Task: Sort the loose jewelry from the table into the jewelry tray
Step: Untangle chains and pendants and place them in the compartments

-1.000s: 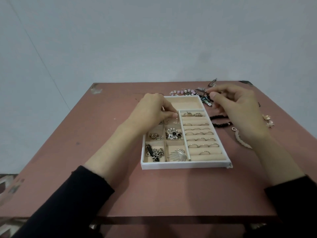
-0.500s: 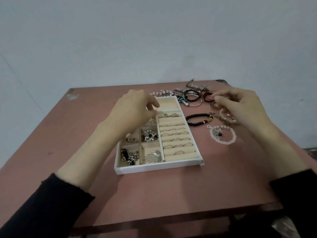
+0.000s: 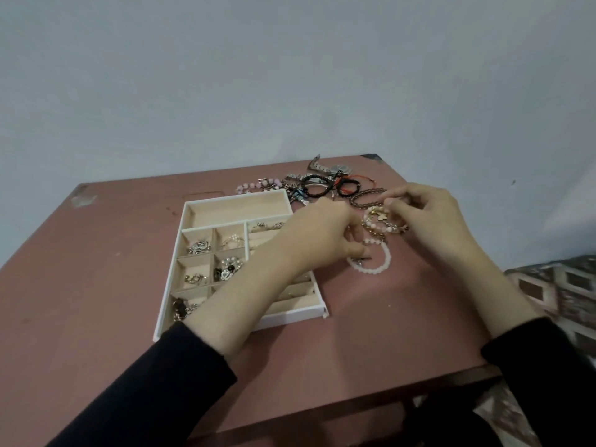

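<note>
Under the curled fingers [image 3: 356, 251] of the left hand [image 3: 319, 233], beside the tray [image 3: 232, 197], lies a bead bracelet [image 3: 385, 264], probably light, limp and slippery; better take its charm. Fingertips [image 3: 389, 201] of the right hand [image 3: 429, 217] meet over chains [image 3: 387, 225]; whether either hand grips anything, I cannot tell.

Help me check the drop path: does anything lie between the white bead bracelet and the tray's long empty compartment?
Only the left hand, reaching across the tray, lies between the white bead bracelet and the long compartment; no jewelry blocks it.

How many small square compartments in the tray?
6, two per row, left side of jewelry tray: far row, middle row, near row; its right one mostly hidden under left forearm.
</note>
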